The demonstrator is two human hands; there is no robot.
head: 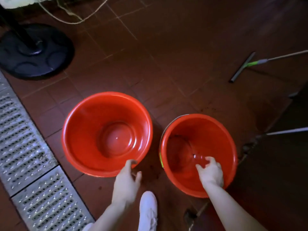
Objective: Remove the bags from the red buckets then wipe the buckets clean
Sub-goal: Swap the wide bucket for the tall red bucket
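Observation:
Two red buckets stand side by side on the brown tiled floor. The left bucket (83, 124) looks bare inside. The right bucket (221, 130) holds a thin clear bag (181, 147) that shines and wrinkles against its wall. My left hand (126, 182) is at the near rim of the left bucket, with a fingertip touching the rim and the thumb spread apart from it. My right hand (211, 172) reaches down inside the right bucket, and its curled fingers pinch the clear film near the bottom.
A metal drain grate (25, 147) runs along the left. A black fan base (35, 52) stands at the back left and a squeegee (241, 67) lies at the right. A thin pole (286, 130) lies right of the buckets. My white shoe (148, 210) is between the buckets.

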